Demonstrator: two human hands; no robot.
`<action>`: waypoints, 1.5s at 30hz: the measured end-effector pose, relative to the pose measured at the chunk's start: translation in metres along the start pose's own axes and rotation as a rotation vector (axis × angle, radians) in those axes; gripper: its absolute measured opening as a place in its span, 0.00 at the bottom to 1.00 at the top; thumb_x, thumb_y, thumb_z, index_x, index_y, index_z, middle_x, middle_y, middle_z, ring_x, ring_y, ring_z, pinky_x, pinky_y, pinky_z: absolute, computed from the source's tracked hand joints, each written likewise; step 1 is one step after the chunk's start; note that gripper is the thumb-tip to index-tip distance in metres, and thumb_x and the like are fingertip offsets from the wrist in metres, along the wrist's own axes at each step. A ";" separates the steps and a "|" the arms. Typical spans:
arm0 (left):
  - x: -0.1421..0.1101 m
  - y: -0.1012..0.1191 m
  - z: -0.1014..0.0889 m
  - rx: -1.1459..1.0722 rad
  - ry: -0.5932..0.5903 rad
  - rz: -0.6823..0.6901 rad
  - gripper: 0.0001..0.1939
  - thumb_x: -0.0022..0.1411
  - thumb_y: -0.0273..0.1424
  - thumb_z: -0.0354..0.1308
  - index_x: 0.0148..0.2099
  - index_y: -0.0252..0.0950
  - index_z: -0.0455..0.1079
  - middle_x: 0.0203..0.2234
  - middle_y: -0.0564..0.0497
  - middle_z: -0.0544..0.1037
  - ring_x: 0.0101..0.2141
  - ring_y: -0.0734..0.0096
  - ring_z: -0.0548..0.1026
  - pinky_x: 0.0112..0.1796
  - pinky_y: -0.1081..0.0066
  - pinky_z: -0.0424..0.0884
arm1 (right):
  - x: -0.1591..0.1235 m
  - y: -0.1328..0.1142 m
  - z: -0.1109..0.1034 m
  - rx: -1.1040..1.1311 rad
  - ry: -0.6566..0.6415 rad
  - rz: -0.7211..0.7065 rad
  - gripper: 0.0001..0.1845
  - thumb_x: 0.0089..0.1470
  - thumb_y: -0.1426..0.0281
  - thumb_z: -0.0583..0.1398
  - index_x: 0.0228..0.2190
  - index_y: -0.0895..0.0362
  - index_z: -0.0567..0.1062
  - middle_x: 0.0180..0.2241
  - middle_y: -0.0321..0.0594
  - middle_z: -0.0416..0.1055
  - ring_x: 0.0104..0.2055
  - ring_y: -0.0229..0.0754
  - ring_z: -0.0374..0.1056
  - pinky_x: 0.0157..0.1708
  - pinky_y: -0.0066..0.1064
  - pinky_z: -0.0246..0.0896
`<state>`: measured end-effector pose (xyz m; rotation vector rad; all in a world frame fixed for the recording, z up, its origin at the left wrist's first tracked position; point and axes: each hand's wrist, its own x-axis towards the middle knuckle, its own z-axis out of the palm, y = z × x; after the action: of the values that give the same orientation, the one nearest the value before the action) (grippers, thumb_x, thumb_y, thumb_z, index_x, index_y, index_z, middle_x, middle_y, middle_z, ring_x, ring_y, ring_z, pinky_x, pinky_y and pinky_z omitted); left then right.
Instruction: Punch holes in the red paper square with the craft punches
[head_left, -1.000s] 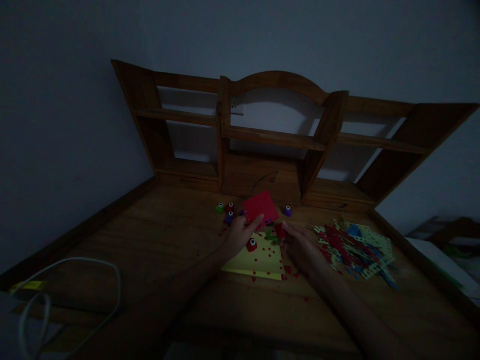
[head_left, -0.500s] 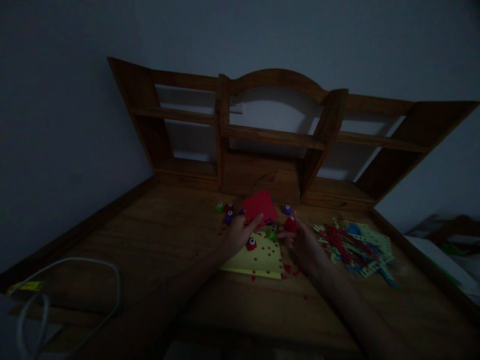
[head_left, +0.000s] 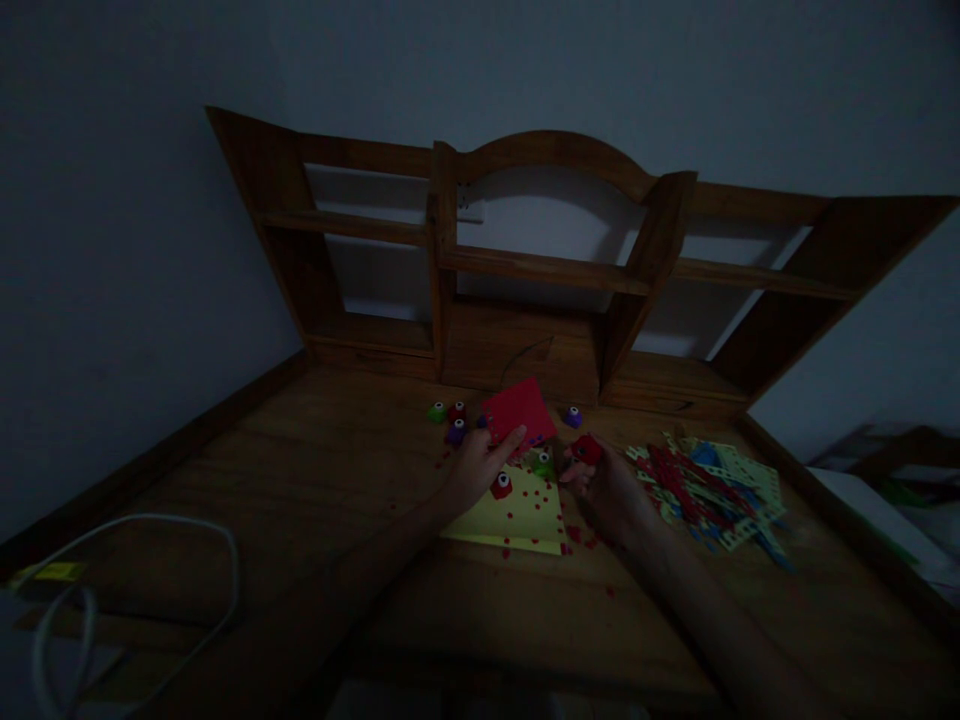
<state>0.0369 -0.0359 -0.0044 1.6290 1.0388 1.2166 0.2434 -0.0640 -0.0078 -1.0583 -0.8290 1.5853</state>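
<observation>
Between the thumb and fingers of my left hand [head_left: 476,468] is a red sheet of paper [head_left: 517,410], with small punched holes along its left and lower edges. My right hand [head_left: 600,490] grips a red craft punch [head_left: 586,450], turned so a dark opening shows, to the right of the sheet and apart from it. Below lies a yellow sheet [head_left: 502,525] strewn with small red cut-outs. Another red punch [head_left: 502,486] and a green punch [head_left: 543,463] stand on it.
Several more punches, including a green one [head_left: 436,411] and a purple one [head_left: 573,416], stand farther back. Red, yellow and blue paper scraps [head_left: 712,495] are heaped on the right. A wooden shelf [head_left: 540,262] rises behind; a white cable [head_left: 234,560] curls at left.
My right hand has turned the red punch over, so its dark opening now shows instead of its top. The left hand and red sheet have hardly moved.
</observation>
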 end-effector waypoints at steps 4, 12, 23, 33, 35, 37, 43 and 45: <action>0.000 0.001 0.000 0.006 -0.005 0.007 0.20 0.60 0.45 0.52 0.32 0.32 0.72 0.28 0.49 0.76 0.30 0.67 0.71 0.36 0.71 0.66 | 0.001 -0.001 0.000 -0.054 -0.031 -0.003 0.25 0.56 0.50 0.50 0.30 0.56 0.75 0.21 0.44 0.74 0.18 0.39 0.64 0.18 0.29 0.56; 0.002 -0.006 0.001 -0.023 0.001 0.012 0.19 0.61 0.45 0.52 0.34 0.33 0.72 0.28 0.50 0.76 0.32 0.66 0.72 0.37 0.71 0.66 | -0.006 -0.003 0.012 -0.017 -0.012 -0.192 0.15 0.51 0.55 0.61 0.35 0.52 0.72 0.30 0.38 0.75 0.25 0.38 0.66 0.24 0.29 0.61; 0.003 -0.007 0.000 -0.006 0.054 0.004 0.19 0.60 0.45 0.53 0.33 0.32 0.72 0.30 0.51 0.77 0.31 0.66 0.72 0.36 0.72 0.65 | -0.006 -0.012 0.003 -0.688 0.296 -0.644 0.23 0.46 0.58 0.64 0.44 0.52 0.71 0.43 0.44 0.72 0.38 0.47 0.69 0.39 0.40 0.64; 0.015 -0.015 -0.007 -0.216 0.196 -0.087 0.21 0.57 0.48 0.55 0.31 0.31 0.72 0.25 0.48 0.77 0.27 0.67 0.73 0.32 0.71 0.67 | 0.011 -0.013 -0.026 -0.910 0.443 -0.632 0.21 0.46 0.53 0.63 0.36 0.55 0.74 0.32 0.42 0.74 0.34 0.47 0.69 0.34 0.37 0.61; 0.016 -0.015 -0.009 -0.276 0.222 -0.120 0.22 0.56 0.48 0.56 0.32 0.31 0.72 0.26 0.48 0.77 0.27 0.68 0.73 0.31 0.71 0.67 | 0.014 -0.011 -0.030 -0.958 0.440 -0.613 0.20 0.45 0.52 0.63 0.33 0.55 0.74 0.29 0.41 0.74 0.32 0.47 0.68 0.33 0.37 0.60; 0.016 -0.015 -0.010 -0.328 0.240 -0.136 0.22 0.55 0.48 0.56 0.32 0.30 0.71 0.25 0.48 0.77 0.26 0.68 0.73 0.30 0.71 0.67 | 0.017 -0.009 -0.033 -0.981 0.420 -0.598 0.21 0.44 0.51 0.63 0.31 0.55 0.74 0.27 0.40 0.73 0.30 0.46 0.68 0.33 0.37 0.60; 0.018 -0.015 -0.012 -0.453 0.256 -0.144 0.22 0.55 0.48 0.57 0.32 0.31 0.70 0.23 0.50 0.74 0.23 0.72 0.71 0.27 0.73 0.66 | 0.024 -0.005 -0.035 -0.907 0.257 -0.575 0.20 0.43 0.53 0.64 0.33 0.55 0.76 0.31 0.40 0.75 0.33 0.47 0.69 0.38 0.39 0.62; 0.019 -0.015 -0.013 -0.458 0.262 -0.133 0.22 0.55 0.48 0.57 0.30 0.31 0.70 0.22 0.50 0.74 0.22 0.72 0.70 0.27 0.73 0.66 | 0.025 -0.006 -0.036 -0.914 0.240 -0.597 0.18 0.45 0.53 0.63 0.32 0.54 0.77 0.33 0.41 0.75 0.36 0.48 0.69 0.42 0.41 0.61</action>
<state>0.0261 -0.0117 -0.0104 1.0540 0.9218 1.4752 0.2768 -0.0380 -0.0216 -1.3986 -1.5793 0.5280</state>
